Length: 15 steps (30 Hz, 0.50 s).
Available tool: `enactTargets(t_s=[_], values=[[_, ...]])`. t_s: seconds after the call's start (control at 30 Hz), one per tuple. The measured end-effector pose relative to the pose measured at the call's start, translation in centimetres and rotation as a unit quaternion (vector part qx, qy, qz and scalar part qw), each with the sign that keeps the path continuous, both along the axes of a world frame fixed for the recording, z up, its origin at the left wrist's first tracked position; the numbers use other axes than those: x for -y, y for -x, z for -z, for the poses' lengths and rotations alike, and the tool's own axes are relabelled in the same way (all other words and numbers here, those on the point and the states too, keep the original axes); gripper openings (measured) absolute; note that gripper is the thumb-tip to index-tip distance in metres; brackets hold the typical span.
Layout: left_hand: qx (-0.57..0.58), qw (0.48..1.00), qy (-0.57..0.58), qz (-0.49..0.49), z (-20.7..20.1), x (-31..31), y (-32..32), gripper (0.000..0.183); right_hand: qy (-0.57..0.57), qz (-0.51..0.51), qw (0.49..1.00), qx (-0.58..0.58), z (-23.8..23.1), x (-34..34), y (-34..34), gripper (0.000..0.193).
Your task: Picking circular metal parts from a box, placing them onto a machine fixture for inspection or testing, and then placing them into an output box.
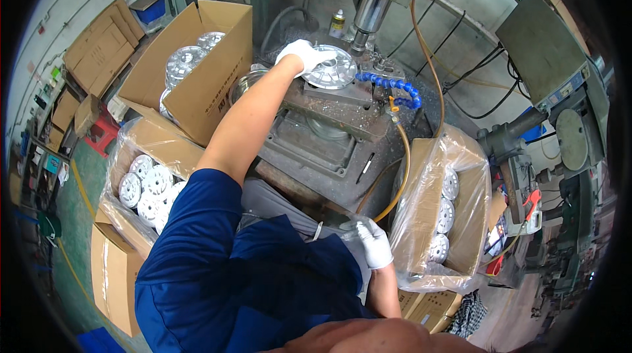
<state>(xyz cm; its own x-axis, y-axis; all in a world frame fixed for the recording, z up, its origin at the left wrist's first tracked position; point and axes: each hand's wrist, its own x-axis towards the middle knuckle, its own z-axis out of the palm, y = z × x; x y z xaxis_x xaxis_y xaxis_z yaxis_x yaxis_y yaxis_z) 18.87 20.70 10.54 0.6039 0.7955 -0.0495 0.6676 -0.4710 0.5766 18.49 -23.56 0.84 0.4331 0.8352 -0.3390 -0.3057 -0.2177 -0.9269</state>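
Observation:
My left hand [301,57], in a white glove, grips the left edge of a round silver metal disc [331,69] with holes through it, the thumb lying over its top. This disc sits on a metal block fixture [338,94] beneath the machine's spindle [363,30]. Low in front of the machine is my right hand [375,246], also white-gloved. Its fingers are bent together beside the bench's front edge, around something I cannot make out. A blue segmented coolant hose [393,82] reaches toward the disc from the right.
Cartons of similar discs stand at left: a tall one [227,40] and a plastic-lined one [131,218]. Another lined carton [474,221] is at right. A marker [366,167] lies on the bench, a spray can [337,24] behind. A yellow hose [405,155] hangs along the bench's right side.

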Motion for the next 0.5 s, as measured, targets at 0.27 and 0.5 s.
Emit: enactTargets(t_s=[0.27,0.5], values=[[0.002,1.0,-0.007,0.009,0.58,-0.56,-0.35,0.08,0.001,-0.002,1.0,-0.028,0.72,0.44,0.02,0.039],[-0.025,0.999,0.013,0.016,0.16,-0.63,-0.2,0.089,-0.005,0.0,1.0,-0.015,0.61,0.84,-0.15,0.039]])
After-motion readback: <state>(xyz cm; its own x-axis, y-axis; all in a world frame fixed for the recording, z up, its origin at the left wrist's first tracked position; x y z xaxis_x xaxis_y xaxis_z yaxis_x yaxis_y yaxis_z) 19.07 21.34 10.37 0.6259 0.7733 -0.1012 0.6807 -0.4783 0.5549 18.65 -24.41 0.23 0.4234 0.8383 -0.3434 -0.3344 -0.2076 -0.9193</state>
